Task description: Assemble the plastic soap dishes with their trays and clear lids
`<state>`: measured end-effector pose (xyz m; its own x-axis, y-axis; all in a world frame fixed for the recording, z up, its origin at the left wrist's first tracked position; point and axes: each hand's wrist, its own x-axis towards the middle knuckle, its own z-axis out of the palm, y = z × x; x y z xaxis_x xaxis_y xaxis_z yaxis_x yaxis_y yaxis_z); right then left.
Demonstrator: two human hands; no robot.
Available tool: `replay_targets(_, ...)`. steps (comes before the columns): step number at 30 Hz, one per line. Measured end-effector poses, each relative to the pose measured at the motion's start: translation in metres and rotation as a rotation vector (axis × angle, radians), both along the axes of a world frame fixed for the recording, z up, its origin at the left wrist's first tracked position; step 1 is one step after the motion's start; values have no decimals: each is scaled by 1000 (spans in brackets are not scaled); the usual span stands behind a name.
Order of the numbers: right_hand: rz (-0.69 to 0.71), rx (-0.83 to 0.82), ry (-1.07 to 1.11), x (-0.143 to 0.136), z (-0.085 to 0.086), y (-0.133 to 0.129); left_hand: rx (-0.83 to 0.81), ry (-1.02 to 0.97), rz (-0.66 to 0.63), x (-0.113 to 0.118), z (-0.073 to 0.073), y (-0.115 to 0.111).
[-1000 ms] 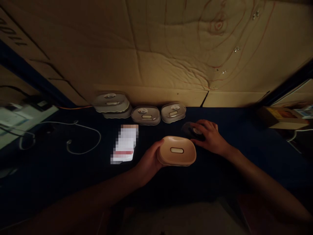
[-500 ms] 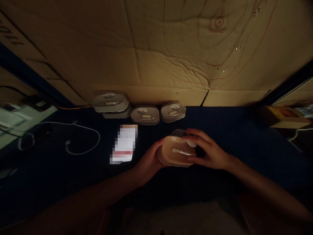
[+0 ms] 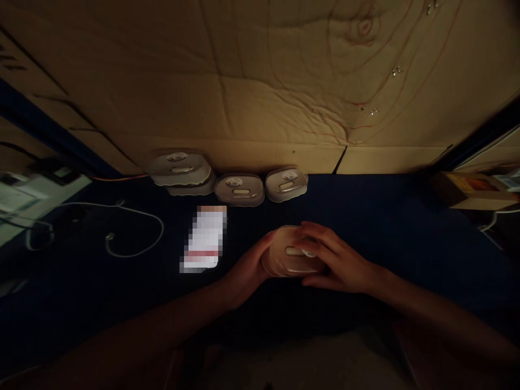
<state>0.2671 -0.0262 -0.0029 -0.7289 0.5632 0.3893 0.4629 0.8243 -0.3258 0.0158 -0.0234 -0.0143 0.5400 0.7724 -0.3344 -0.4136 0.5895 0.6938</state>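
A clear plastic box with rounded corners is between my hands over the dark blue table. Inside it shows a pale oblong piece. My left hand is wrapped round its left side, thumb along the near rim of the top. Over the right part of the box, my right hand is closed on a see-through lid with a round white sticker, partly hidden under the fingers. The lid now lies over the box; whether it is pressed home I cannot tell.
Similar lidded boxes stand along the cardboard wall: a stack, a middle one and a right one. A lit, pixelated phone lies left of my hands. A white cable curls farther left; a cardboard box sits right.
My right hand has moved left and slightly down, bringing the lid from a tilted position at the right edge over the box. My left hand keeps its hold. The view has shifted slightly.
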Motion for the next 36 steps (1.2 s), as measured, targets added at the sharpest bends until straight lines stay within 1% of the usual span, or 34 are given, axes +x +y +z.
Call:
replay_targets(6,-9,26,-8,-2,1,1,106,4,5,-3,-3,-1)
replay_targets(9,-4,41,-21,-2,1,1,132,31,-2,-5,-3,-1)
replay_targets(15,6,129,-30,-3,-1,0,139,118,5,-7,6,0)
replay_targets(18,8,164,-28,-4,-2,0,147,96,8,-6,8,-1)
replay_targets(21,4,163,-29,-4,-2,0,135,41,4,-5,8,-1)
replay_targets(24,6,157,-26,-3,-1,1,96,-3,1,-3,9,-2)
replay_targets(29,4,139,-19,-3,-3,2,46,-9,27,-3,11,-4)
replay_targets(34,33,183,-44,-5,-4,3,41,-36,-35,-2,11,-2)
replay_targets(36,45,184,-41,-5,-4,3,64,-28,-23,-1,10,-2)
